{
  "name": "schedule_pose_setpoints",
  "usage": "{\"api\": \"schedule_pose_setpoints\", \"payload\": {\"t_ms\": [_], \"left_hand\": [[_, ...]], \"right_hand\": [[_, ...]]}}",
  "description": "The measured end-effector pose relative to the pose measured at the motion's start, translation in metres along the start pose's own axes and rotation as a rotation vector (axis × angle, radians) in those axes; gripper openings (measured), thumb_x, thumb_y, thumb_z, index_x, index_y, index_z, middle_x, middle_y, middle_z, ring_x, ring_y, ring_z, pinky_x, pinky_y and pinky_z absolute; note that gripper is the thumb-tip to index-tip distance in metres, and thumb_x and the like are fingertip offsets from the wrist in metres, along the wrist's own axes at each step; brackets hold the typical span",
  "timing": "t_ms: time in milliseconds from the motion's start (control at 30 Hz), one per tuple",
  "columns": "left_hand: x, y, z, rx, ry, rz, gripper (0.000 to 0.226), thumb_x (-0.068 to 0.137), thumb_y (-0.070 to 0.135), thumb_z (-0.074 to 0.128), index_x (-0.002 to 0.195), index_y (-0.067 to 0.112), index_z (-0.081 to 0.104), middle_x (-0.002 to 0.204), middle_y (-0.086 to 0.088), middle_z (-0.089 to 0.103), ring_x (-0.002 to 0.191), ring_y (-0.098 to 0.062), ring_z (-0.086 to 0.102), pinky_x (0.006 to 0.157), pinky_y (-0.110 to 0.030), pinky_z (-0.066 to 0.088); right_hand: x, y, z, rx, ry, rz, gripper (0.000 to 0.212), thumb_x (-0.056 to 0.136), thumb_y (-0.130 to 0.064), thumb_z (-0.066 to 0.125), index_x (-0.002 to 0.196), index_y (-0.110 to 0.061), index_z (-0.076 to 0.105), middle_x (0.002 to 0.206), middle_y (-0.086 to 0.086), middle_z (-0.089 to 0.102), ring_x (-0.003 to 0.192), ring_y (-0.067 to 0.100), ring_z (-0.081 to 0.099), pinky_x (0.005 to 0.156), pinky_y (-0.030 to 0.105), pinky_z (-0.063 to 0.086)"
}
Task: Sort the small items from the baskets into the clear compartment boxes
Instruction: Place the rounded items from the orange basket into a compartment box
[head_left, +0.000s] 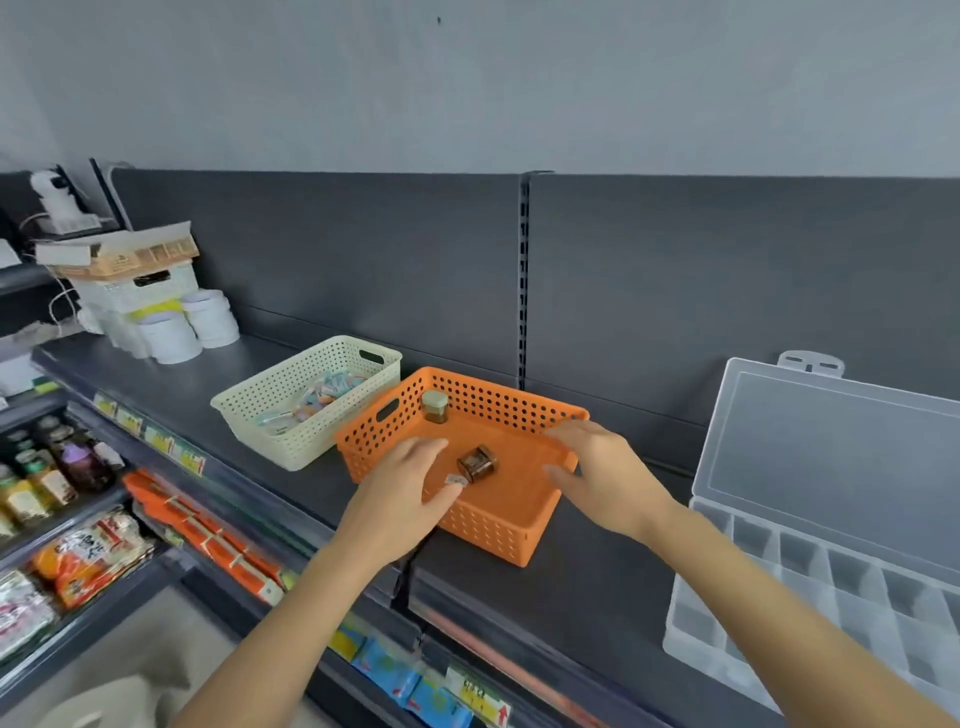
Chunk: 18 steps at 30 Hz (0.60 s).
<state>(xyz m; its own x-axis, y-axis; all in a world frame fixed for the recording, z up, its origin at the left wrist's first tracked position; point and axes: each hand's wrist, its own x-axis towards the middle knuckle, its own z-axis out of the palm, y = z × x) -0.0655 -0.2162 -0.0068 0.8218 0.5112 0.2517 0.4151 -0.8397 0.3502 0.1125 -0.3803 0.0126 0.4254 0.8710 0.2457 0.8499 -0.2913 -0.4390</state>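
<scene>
An orange perforated basket (493, 530) stands on the dark shelf in the middle. Inside it, a small brown jar (477, 462) lies on its side, another small jar (434, 406) with a pale lid stands upright in the back left corner, and a tiny pale item (455, 480) lies on the floor of the basket. My left hand (402, 486) reaches over the front left rim with straight fingers, its thumb tip beside the tiny item. My right hand (602, 467) hovers at the right rim, fingers spread. A cream basket (270, 415) with pastel items sits to the left. The clear compartment box (810, 561) lies open on the right.
White tubs (208, 317) and stacked baskets (140, 286) stand at the back left of the shelf. Lower shelves on the left hold bottles (67, 467) and snack packets (93, 556). A dark back panel closes the shelf behind the baskets.
</scene>
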Motion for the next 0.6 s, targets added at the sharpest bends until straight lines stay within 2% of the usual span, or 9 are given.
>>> {"api": "schedule_pose_setpoints", "payload": {"t_ms": [200,367,467,600], "left_hand": [[0.055,-0.039,0.003,0.028,-0.024,-0.042,0.058,0.095,0.037,0.053,0.147,0.019,0.032,0.149,0.002,0.035,0.137,-0.012,0.033,0.108,-0.028,0.031],[0.100,-0.066,0.013,0.081,-0.116,-0.015,0.061,0.095,0.035,0.054,0.148,0.020,0.030,0.151,0.003,0.033,0.135,-0.013,0.036,0.109,-0.029,0.035],[0.127,-0.079,0.019,0.156,-0.163,0.037,0.059,0.095,0.031,0.054,0.148,0.018,0.031,0.150,0.002,0.034,0.134,-0.014,0.038,0.108,-0.029,0.037],[0.157,-0.093,0.027,0.212,-0.254,0.128,0.060,0.095,0.024,0.055,0.148,0.015,0.028,0.154,0.002,0.028,0.138,-0.014,0.033,0.112,-0.028,0.030]], "right_hand": [[0.064,0.012,0.027,-0.030,-0.116,-0.023,0.041,0.095,-0.023,0.055,0.133,-0.009,0.052,0.135,0.005,0.054,0.127,0.018,0.047,0.103,0.023,0.037],[0.095,0.016,0.050,-0.042,-0.225,-0.012,0.042,0.095,-0.024,0.054,0.136,-0.011,0.050,0.138,0.004,0.051,0.129,0.017,0.044,0.105,0.023,0.033],[0.108,0.018,0.063,-0.072,-0.266,0.007,0.042,0.094,-0.025,0.056,0.134,-0.012,0.052,0.135,0.005,0.053,0.124,0.020,0.048,0.104,0.029,0.039],[0.119,0.023,0.081,-0.125,-0.341,0.053,0.030,0.089,-0.023,0.061,0.118,-0.014,0.058,0.119,0.003,0.059,0.109,0.023,0.057,0.092,0.038,0.049]]}}
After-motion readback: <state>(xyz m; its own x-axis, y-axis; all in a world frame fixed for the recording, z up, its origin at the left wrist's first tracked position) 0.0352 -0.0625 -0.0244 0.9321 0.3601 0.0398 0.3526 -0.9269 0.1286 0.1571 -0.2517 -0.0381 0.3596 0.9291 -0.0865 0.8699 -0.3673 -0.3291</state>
